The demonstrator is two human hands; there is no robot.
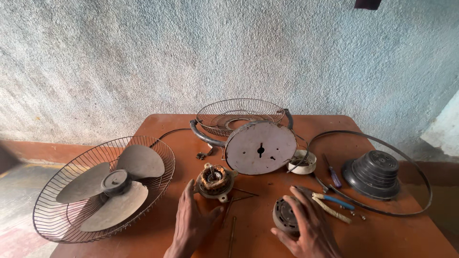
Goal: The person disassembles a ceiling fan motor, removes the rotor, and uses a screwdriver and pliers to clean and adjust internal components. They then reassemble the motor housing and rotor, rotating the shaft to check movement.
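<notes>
Our right hand [306, 224] is cupping the round motor end cover [285, 216] near the table's [382, 234] front edge while our left hand [191, 220], fingers spread and empty, is resting beside the exposed motor stator [214, 180], where we judge a careless nudge could be snagging its copper windings.

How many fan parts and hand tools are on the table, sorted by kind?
Wire guards: 2, front guard and rear guard
Blade sets: 1, fan blade
Motor pieces: 2, motor by the left hand, motor cap under the right hand
Covers: 2, round plate, black cone
Metal ring: 1
Tools: 2, pliers, screwdriver
Total: 10
</notes>
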